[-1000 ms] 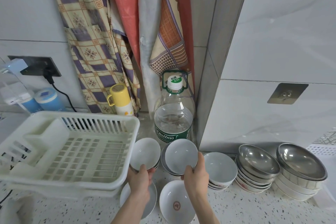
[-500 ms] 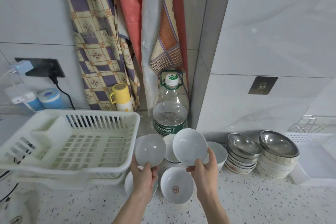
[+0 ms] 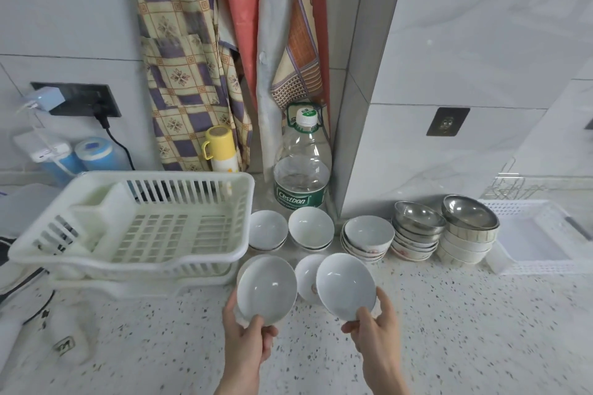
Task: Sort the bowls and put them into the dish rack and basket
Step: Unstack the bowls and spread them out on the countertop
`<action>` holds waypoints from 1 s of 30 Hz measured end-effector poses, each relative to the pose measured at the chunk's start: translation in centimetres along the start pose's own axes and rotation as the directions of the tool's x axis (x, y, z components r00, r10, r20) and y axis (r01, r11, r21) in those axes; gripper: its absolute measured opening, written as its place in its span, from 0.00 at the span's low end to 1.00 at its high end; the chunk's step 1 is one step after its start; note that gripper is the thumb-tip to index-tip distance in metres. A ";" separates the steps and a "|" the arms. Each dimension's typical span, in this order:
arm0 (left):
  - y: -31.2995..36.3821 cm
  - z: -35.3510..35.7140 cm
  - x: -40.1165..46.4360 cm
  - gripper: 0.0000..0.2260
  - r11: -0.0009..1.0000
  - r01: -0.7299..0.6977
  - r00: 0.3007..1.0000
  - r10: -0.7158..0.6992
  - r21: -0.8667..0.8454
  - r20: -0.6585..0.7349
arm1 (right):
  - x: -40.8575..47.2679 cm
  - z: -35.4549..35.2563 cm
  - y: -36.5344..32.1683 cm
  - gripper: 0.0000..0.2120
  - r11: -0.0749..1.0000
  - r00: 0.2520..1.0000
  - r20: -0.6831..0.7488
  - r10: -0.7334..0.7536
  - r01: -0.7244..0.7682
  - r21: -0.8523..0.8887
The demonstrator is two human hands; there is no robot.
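Bowls point(image 3: 267, 289) in both hands point(image 3: 247, 343)

A big water bottle point(image 3: 302, 167) with a green label stands in the corner, a yellow flask point(image 3: 220, 149) just left of it. Patterned cloths point(image 3: 189, 51) hang behind both. Far left, a black plug point(image 3: 102, 115) sits in a wall socket point(image 3: 77, 102).

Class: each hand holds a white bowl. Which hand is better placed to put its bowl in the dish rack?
Left hand: its bowl is right beside the dish rack; the right hand is farther away.
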State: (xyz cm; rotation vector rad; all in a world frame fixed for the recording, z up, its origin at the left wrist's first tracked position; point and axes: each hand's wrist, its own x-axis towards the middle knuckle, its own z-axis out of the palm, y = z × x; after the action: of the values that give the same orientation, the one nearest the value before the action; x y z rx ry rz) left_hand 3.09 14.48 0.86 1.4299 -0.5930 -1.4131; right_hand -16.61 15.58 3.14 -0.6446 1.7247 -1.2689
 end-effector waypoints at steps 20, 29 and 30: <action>-5.2 -4.7 -2.1 0.29 0.961 0.110 0.990 -0.084 0.253 -0.112 | -4.0 -0.2 6.5 0.29 0.949 0.971 0.108 0.212 -0.177 -0.262; -4.9 -4.6 -1.7 0.29 0.917 0.099 0.991 -0.055 0.387 -0.124 | -3.0 -0.6 6.5 0.27 0.925 0.962 0.174 0.212 -0.140 -0.352; -4.7 -4.7 -1.8 0.29 0.900 0.094 0.991 -0.045 0.426 -0.125 | -2.9 -0.7 6.4 0.27 0.913 0.961 0.176 0.215 -0.134 -0.386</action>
State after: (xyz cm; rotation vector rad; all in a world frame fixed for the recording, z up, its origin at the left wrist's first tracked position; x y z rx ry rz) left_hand 5.79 19.30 -3.31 1.8846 -0.8255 -1.2938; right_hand -15.26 20.42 -1.76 -0.7924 1.8076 -0.7214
